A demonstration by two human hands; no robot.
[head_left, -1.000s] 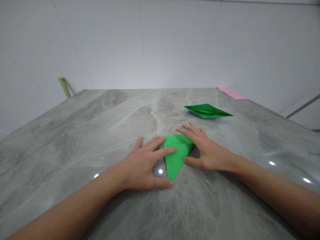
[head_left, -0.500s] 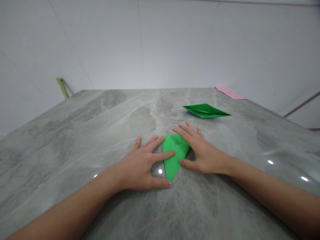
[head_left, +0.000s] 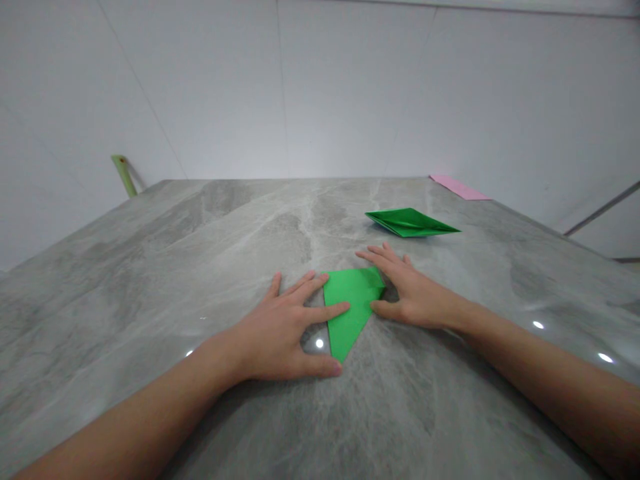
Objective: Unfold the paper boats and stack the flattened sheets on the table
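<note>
A green paper folded into a triangle [head_left: 351, 309] lies flat on the grey marble table [head_left: 150, 267], its point toward me. My left hand [head_left: 285, 333] rests on the table with fingers spread; its fingertips press the paper's left edge and its thumb sits by the near tip. My right hand [head_left: 407, 290] lies flat with fingers stretched out, touching the paper's right corner. Neither hand grips anything.
A second folded green paper shape [head_left: 410, 222] lies further back on the right. A pink sheet [head_left: 459, 187] sits at the table's far right corner by the white wall. A green stick [head_left: 124, 175] leans at the far left corner.
My right hand has slid to the right off the top of the green triangle, uncovering its upper right part. My left hand has stayed put.
</note>
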